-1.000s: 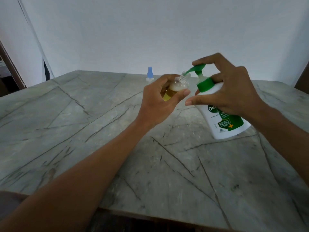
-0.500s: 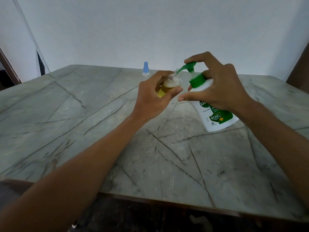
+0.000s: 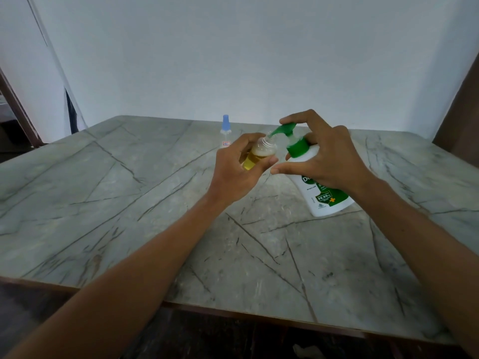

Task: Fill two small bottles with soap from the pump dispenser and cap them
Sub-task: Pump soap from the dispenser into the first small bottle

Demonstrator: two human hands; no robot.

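Small bottle (image 3: 260, 155) held up to the pump dispenser (image 3: 328, 200).
Left hand (image 3: 237, 177) grips the bottle; right hand (image 3: 329, 159) holds the dispenser, finger on top.

The left hand (image 3: 238, 172) is wrapping the small bottle (image 3: 261, 152), hiding its base and most of its side; only the neck and a strip of yellow liquid are showing. The right hand (image 3: 331, 156) is covering the pump dispenser (image 3: 324, 203) from collar to mid-label, cutting the brand word to 2 letters. The green nozzle (image 3: 283, 129) and the bottle's mouth are blurring together, so entering or merely touching cannot be told. The blue-capped bottle (image 3: 225, 130) is carrying a label too small to read. Both forearms are running off the bottom edge, and both sides are cutting the bench (image 3: 129, 203).
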